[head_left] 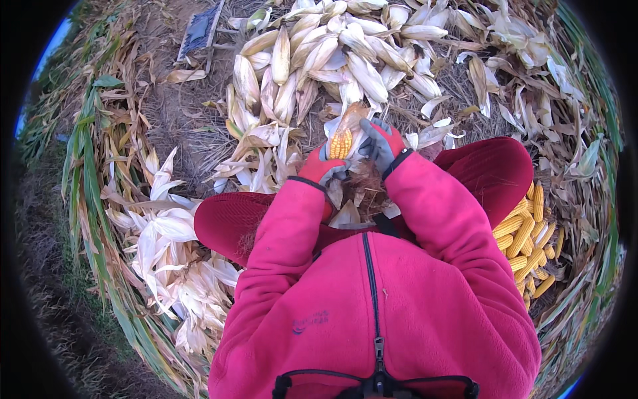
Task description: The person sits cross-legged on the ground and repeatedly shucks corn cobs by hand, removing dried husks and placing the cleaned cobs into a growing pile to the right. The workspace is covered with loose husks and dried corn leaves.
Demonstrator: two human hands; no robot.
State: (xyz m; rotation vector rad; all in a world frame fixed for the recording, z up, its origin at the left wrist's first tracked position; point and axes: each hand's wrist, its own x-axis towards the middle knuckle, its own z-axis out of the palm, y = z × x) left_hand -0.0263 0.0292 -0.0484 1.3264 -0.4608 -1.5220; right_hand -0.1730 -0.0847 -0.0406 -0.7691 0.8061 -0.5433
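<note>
**Half-husked ear between two gloved hands**

The pink jacket (372,299) hides the lap and ground beneath. The corn ear (341,141), partly wrapped in husk, sits between both gloves above the knees. The left hand (323,166) grips its base; the right hand (380,141) pinches the husk beside the kernels.

A corn ear (343,136) stands nearly upright, its husk partly peeled: yellow-orange kernels show at its lower left, pale dry husk leaves flare toward twelve o'clock, and brown silk and husk hang at six o'clock.
</note>
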